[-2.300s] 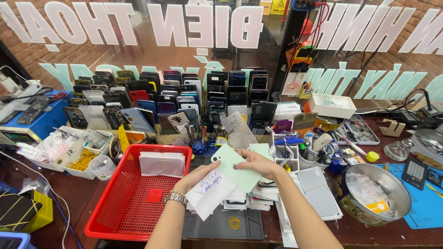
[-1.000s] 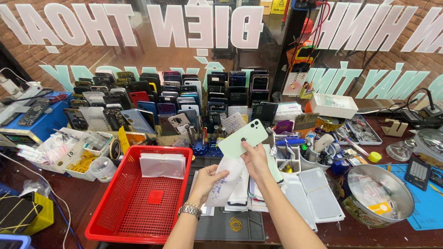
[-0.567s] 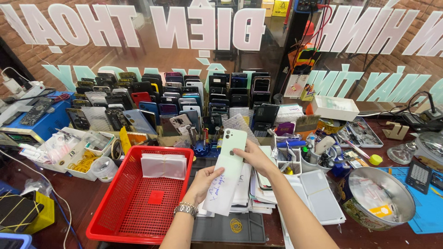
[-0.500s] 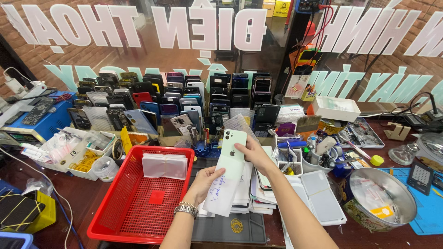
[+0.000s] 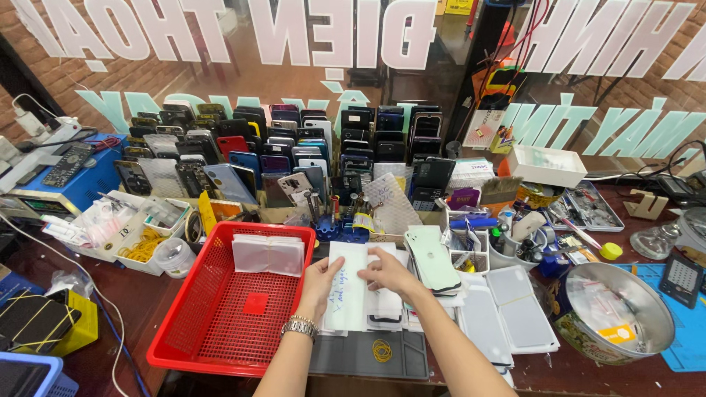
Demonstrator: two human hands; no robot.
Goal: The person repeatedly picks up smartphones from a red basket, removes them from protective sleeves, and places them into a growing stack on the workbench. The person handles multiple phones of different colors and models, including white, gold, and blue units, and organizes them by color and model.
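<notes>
Your left hand (image 5: pixel 321 278) and right hand (image 5: pixel 387 269) both rested on a white paper packet (image 5: pixel 347 294) with handwriting on it, which lay on top of a loose stack of similar flat packets. Your left fingers curled over the packet's left edge, thumb on top, pinching it lightly. Your right fingers (image 5: pixel 371 266) were spread a little and pressed down on its upper right part; whether they gripped it or only touched it could not be told from this view.

Just right of your right fingers lay a pale green phone (image 5: pixel 432 257), back up and tilted, on a pile of white cases; your hand was beside it, not on it. Left of your left fingers stood a red mesh basket (image 5: pixel 193 316), with a white wrapped bundle (image 5: pixel 268 254) near its far wall and a small red square on its floor. Below both wrists, a grey work mat (image 5: pixel 346 356) carried a yellow rubber band (image 5: pixel 381 351).

Beyond your fingertips rose rows of phones (image 5: pixel 294 140) standing upright against the window. Well to the right of your right hand sat a round metal bowl (image 5: pixel 647 312) with plastic bags inside.
</notes>
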